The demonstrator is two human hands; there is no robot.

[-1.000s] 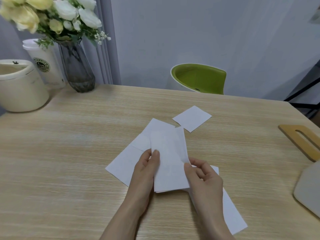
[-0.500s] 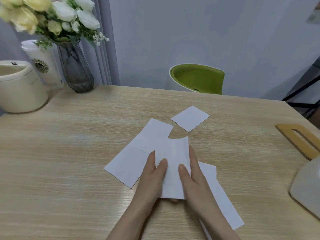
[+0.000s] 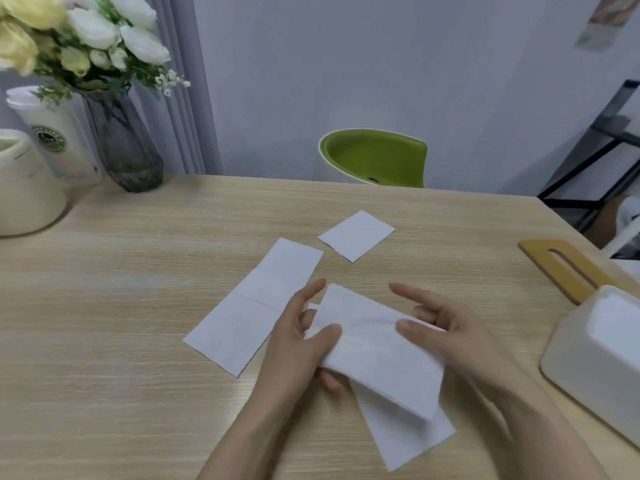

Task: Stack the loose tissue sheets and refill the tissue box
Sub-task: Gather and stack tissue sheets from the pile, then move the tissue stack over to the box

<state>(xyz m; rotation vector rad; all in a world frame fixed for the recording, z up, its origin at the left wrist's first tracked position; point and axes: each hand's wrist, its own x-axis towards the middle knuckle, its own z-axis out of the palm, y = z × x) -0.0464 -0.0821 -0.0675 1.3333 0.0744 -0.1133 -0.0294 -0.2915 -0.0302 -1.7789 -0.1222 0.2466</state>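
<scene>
From the head view, both hands are in over the wooden surface [image 3: 104, 323]. The left hand [image 3: 298, 344] grips the tissue stack [image 3: 377, 355], thumb pressed on top near its left edge and fingers curled underneath. The right hand [image 3: 446, 334] sits at the stack's right end, thumb lying on the top sheet and fingers stretched out and relaxed, gripping nothing. The stack is held just above the surface, tilted, its near corner hanging over a loose tissue sheet [image 3: 412, 434] that lies flat below it. To the left, a long unfolded tissue [image 3: 249, 306] lies flat, partly under the left hand. Further back, a small square tissue [image 3: 356, 235] lies alone, apart from the rest. At the right edge stands the white tissue box [image 3: 595, 362], open on top, and just behind it lies its wooden slotted lid [image 3: 568, 268]. Back left stand a dark glass vase [image 3: 124, 147] of flowers, a paper cup [image 3: 55, 133] and a cream container [image 3: 24, 192]. A green chair [image 3: 377, 157] sits beyond the far edge
</scene>
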